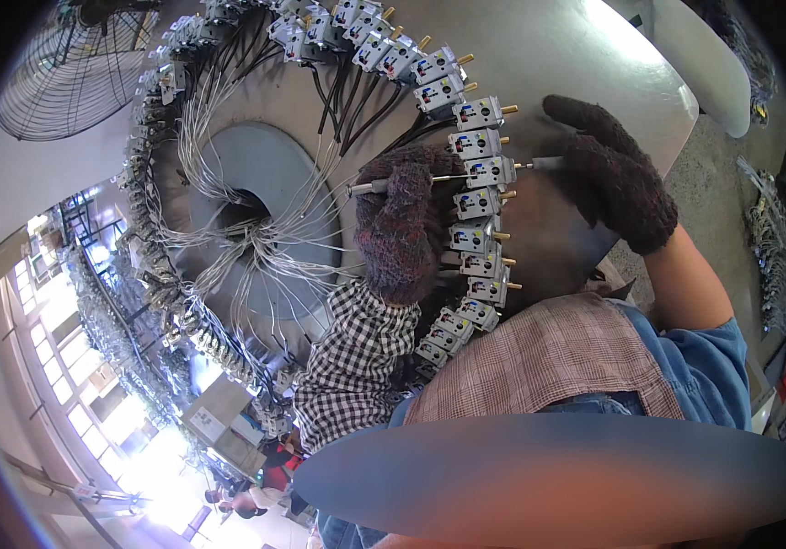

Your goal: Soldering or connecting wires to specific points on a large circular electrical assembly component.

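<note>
Small silver thermostat-like control units (475, 144) with brass stems stand in a curved row around a round table. My left hand (399, 229), in a dark knitted glove, is closed around a slim metal screwdriver (370, 188). Its thin shaft points right, and the tip meets one unit (490, 172) in the row. On that unit's other side, my right hand (617, 174), also gloved, holds a grey cylindrical piece (548, 163) in line with the brass stem. One right finger sticks out above it. The glove partly hides the grip.
A grey disc (306, 165) with a central hole lies inside the ring, with many pale thin wires (256, 238) running to the units. Black tubes (356, 110) hang inward from the far units. A wire-cage fan (73, 78) stands at upper left. More bundled parts (777, 247) are at right.
</note>
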The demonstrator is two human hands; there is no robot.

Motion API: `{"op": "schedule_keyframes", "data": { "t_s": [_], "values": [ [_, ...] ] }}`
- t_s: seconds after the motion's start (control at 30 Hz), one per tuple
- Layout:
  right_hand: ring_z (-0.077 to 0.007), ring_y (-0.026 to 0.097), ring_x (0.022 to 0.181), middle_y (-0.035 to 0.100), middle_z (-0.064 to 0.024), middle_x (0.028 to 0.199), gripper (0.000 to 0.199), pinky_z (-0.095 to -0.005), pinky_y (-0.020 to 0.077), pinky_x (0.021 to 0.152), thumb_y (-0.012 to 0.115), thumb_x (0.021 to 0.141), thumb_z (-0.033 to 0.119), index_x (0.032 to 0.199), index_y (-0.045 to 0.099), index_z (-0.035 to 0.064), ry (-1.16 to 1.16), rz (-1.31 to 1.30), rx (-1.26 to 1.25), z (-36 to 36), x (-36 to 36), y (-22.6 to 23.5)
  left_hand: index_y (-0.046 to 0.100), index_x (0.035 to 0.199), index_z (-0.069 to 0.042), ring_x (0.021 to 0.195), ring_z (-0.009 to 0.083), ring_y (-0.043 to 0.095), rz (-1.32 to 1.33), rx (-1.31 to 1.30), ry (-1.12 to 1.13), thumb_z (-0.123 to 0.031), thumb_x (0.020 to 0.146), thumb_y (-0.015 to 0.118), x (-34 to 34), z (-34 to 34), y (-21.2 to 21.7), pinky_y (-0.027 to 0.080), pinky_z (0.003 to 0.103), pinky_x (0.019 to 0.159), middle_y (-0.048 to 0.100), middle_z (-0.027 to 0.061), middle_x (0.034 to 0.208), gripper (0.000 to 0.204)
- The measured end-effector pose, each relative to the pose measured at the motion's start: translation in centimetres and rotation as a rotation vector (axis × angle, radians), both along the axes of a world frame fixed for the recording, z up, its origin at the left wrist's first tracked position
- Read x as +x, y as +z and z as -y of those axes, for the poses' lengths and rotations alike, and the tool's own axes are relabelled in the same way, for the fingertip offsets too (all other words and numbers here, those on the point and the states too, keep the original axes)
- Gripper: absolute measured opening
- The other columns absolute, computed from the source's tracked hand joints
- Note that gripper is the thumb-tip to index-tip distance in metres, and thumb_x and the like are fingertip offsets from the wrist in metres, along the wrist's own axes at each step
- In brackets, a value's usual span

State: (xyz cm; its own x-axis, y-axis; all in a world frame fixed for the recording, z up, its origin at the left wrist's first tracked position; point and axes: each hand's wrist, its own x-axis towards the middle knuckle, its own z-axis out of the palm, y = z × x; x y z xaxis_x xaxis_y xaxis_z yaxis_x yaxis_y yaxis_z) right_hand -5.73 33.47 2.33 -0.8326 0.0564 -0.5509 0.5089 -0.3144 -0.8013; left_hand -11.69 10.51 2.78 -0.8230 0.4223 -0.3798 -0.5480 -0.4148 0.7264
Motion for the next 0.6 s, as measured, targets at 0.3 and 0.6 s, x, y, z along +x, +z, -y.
{"op": "schedule_keyframes", "data": {
  "t_s": [0.3, 0.6],
  "values": [
    [-0.0087, 0.051, 0.053, 0.058, -0.0055, 0.072, 0.044, -0.0227, 0.0405, 0.044, 0.057, 0.095, 0.026, 0.134, 0.052, 0.0072, 0.019, -0.03, 0.057, -0.3, 0.0, -0.4, 0.056, 0.111, 0.003, 0.078, 0.0279, 0.069, 0.001, -0.058, -0.009, -0.028, 0.1, 0.052, -0.1, 0.1, 0.1, 0.06, 0.039, 0.061, 0.066, 0.019, 0.096, 0.034],
    [-0.0103, 0.055, 0.056, 0.061, -0.0075, 0.083, 0.031, -0.0237, 0.0444, 0.046, 0.056, 0.094, 0.023, 0.119, 0.06, 0.0051, 0.169, -0.722, 0.842, 0.2, 0.3, -2.9, 0.056, 0.111, 0.003, 0.078, 0.0279, 0.069, -0.024, -0.008, 0.017, -0.026, 0.099, 0.054, -0.1, -0.1, 0.3, 0.06, 0.038, 0.062, 0.066, 0.0185, 0.096, 0.032]
  ]
}}
